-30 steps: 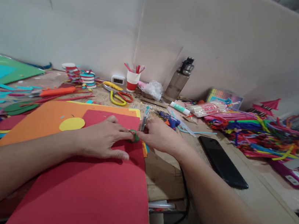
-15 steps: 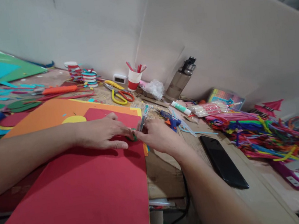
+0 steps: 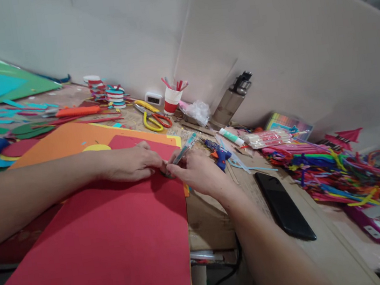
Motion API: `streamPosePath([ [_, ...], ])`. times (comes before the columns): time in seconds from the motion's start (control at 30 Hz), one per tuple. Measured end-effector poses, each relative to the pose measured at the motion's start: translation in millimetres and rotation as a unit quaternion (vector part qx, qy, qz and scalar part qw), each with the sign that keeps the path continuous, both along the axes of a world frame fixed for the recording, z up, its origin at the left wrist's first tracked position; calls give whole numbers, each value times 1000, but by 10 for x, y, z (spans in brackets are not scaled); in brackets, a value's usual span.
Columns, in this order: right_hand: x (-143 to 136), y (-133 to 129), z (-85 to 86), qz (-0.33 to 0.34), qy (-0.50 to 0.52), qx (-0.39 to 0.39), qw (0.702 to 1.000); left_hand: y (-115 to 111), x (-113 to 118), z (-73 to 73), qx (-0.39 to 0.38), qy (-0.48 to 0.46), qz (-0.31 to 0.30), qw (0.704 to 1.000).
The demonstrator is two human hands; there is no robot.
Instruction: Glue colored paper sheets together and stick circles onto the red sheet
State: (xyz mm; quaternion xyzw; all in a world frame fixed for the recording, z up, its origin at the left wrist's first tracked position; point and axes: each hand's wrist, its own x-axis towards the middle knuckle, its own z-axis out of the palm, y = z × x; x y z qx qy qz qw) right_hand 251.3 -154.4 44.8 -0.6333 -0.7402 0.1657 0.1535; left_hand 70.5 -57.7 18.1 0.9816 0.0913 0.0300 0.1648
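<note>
A clear pen with a teal end [image 3: 187, 145] slants up out of my right hand [image 3: 199, 169], which is closed round it with the tip low over the red paper [image 3: 118, 237]. My left hand [image 3: 132, 163] rests on that paper, its fingers curled and pressed together right beside the pen's tip. Some small dark green thing [image 3: 167, 174] lies between the fingertips of both hands, mostly hidden by them. Orange paper [image 3: 69, 138] and a yellow round piece [image 3: 97, 147] lie beyond my left forearm.
Behind my hands are scissors [image 3: 153, 121], a paper cup with red sticks [image 3: 172, 100] and a bottle [image 3: 230, 101]. A glue gun [image 3: 219, 154], a glue stick [image 3: 231, 136], a black phone [image 3: 283, 205] and a pile of pipe cleaners [image 3: 324, 166] lie to the right.
My left fingers have curled in and drawn together by the small green thing. The pen in my right hand has tilted and shows more of its length.
</note>
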Motion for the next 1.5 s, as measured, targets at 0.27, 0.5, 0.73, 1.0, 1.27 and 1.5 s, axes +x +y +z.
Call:
streamPosePath([
  [0.27, -22, -9, 21, 7, 0, -19, 1000, -6, 19, -27, 12, -9, -7, 1000],
  [0.5, 50, 2, 14, -3, 2, -39, 999, 21, 17, -69, 4, -12, -13, 1000],
  [0.73, 140, 15, 58, -18, -14, -79, 997, -20, 14, -35, 10, -13, 3, 1000],
  [1.0, 270, 54, 9, -43, 17, -94, 995, -55, -15, 11, 14, -13, -19, 1000],
  [1.27, 326, 61, 39, -42, 55, -82, 994, -102, -32, 46, 16, -16, -29, 999],
  [1.5, 244, 128, -96, -81, 182, 15, 980, -174, -40, 38, 53, -25, -30, 998],
])
